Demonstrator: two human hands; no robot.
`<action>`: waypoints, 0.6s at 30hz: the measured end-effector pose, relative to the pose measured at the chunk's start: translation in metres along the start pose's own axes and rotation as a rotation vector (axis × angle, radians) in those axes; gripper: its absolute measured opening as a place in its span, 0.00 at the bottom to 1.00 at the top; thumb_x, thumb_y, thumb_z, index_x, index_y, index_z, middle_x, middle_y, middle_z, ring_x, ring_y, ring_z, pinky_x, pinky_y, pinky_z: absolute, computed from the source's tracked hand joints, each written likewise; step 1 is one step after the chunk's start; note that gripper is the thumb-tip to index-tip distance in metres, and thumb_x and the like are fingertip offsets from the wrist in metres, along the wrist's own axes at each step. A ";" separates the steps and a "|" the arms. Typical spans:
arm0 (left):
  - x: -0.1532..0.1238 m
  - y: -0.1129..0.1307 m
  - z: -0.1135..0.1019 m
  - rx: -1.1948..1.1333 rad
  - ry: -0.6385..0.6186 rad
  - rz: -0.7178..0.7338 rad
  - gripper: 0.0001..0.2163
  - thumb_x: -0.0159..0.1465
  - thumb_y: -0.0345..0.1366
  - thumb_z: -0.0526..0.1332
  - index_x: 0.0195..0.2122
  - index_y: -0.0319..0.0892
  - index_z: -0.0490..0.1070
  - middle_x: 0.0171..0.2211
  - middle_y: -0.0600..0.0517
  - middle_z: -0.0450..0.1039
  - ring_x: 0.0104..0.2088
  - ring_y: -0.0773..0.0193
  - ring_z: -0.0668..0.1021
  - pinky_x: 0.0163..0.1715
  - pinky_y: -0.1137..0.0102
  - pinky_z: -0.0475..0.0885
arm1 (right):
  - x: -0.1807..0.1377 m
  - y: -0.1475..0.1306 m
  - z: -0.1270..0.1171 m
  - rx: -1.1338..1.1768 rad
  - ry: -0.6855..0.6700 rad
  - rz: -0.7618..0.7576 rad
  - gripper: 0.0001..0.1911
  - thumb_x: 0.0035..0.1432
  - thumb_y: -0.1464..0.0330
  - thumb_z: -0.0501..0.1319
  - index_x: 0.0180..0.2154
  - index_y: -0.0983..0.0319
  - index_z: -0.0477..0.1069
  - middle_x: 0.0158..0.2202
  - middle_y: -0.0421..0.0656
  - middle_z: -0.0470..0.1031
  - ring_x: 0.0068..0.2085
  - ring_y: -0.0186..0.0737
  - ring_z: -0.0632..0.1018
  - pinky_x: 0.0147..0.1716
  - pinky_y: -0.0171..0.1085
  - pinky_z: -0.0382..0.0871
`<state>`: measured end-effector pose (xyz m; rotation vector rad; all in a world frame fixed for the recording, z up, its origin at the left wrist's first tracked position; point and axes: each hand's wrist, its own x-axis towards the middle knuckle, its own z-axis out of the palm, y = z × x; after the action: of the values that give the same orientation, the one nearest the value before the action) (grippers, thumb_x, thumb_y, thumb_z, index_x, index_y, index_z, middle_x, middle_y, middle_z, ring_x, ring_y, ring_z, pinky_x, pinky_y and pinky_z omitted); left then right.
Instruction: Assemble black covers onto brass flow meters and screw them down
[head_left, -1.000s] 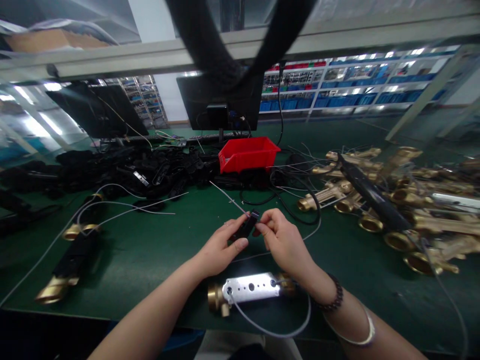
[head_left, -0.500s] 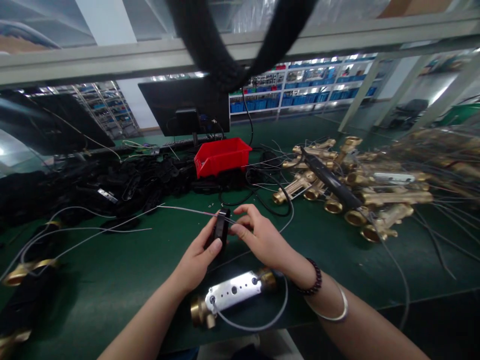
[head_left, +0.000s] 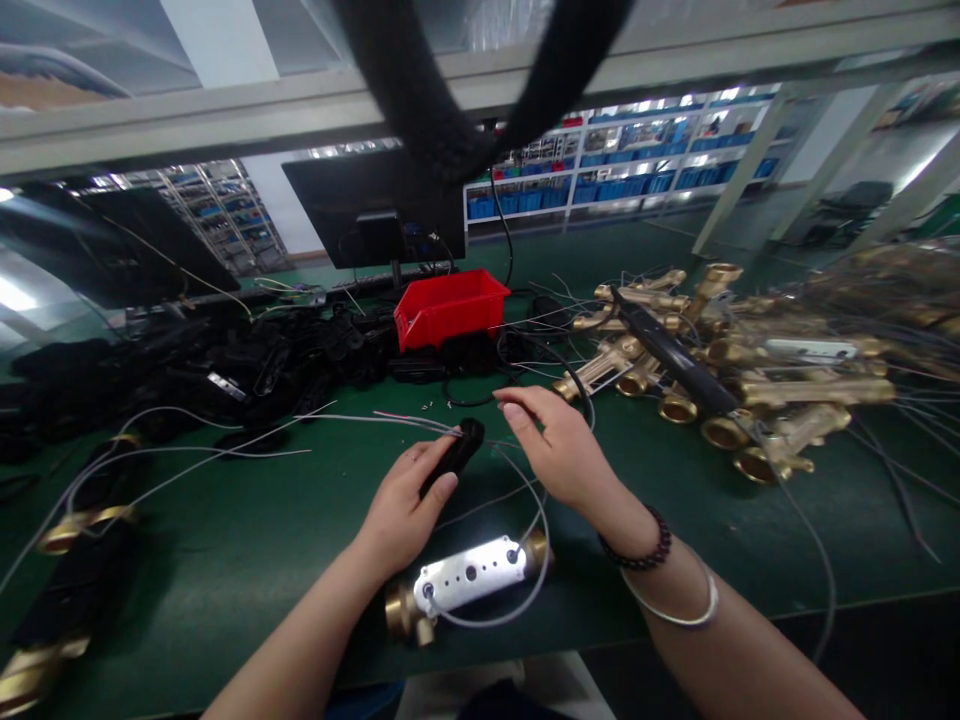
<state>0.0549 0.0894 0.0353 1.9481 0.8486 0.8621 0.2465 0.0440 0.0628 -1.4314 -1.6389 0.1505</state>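
Note:
My left hand point(head_left: 409, 505) grips a small black plastic housing point(head_left: 459, 458), thumb on the near side and fingers on the far side. Thin grey wires point(head_left: 390, 423) run from the housing out to the left, one with a reddish end. To the right of it, my right hand point(head_left: 559, 445) is held apart from the housing, fingers stretched out and nothing visible in them. Below both hands a brass pipe body with a silver plate point(head_left: 472, 575) lies on the green table point(head_left: 255, 560). A grey cable point(head_left: 546, 540) loops up from that plate toward the housing.
A red bin point(head_left: 454, 308) stands behind the hands. Black plastic parts point(head_left: 322, 345) are heaped at the left, and brass pipe bodies point(head_left: 814, 390) with wires at the right. Black-covered brass assemblies point(head_left: 71, 600) lie at near left. A monitor point(head_left: 375, 210) stands at the back.
My right hand has moved right, away from the housing, and its fingers have straightened. The housing has tilted to the right in my left hand. The wires have shifted, and the grey loop now rises toward the housing.

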 end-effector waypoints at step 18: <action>0.006 0.029 -0.012 0.181 -0.130 0.078 0.14 0.62 0.39 0.57 0.48 0.49 0.74 0.38 0.49 0.77 0.37 0.56 0.74 0.42 0.62 0.66 | 0.013 0.022 -0.027 0.692 -0.051 0.154 0.20 0.53 0.56 0.64 0.43 0.62 0.73 0.37 0.44 0.75 0.35 0.38 0.76 0.34 0.36 0.72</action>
<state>0.0557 0.0867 0.0666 2.1819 0.8014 0.7153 0.2818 0.0492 0.0716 -1.0108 -1.3204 0.7680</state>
